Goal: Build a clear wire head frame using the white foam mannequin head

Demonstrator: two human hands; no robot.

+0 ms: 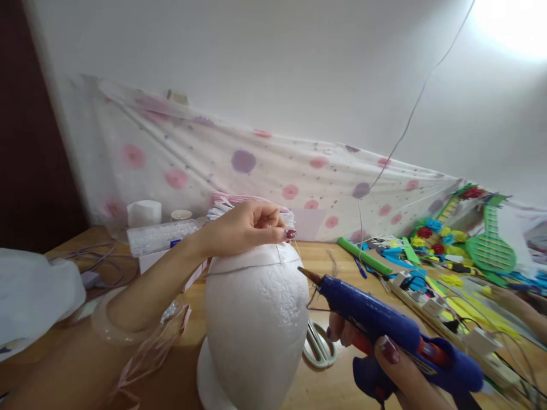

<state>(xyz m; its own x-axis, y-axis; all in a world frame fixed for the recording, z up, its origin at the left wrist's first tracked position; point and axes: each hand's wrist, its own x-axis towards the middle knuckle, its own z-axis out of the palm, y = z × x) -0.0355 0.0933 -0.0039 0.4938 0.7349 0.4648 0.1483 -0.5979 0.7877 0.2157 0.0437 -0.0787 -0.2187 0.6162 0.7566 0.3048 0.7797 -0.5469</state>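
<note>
A white foam mannequin head stands on the table in front of me, with a thin grey wire running around its upper part. Above its top, my left hand is closed in a pinch on a thin piece of wire that reaches down to the head. My right hand grips a blue hot glue gun with a red trigger. The gun's nozzle points up and left, close to the head's right side but apart from it. Scissors lie behind the head on its right.
At right are a power strip with plugs and cables, a green lute-shaped craft, a green roll and another person's hand. A tissue roll, white plastic bag and clear wrapper are at left.
</note>
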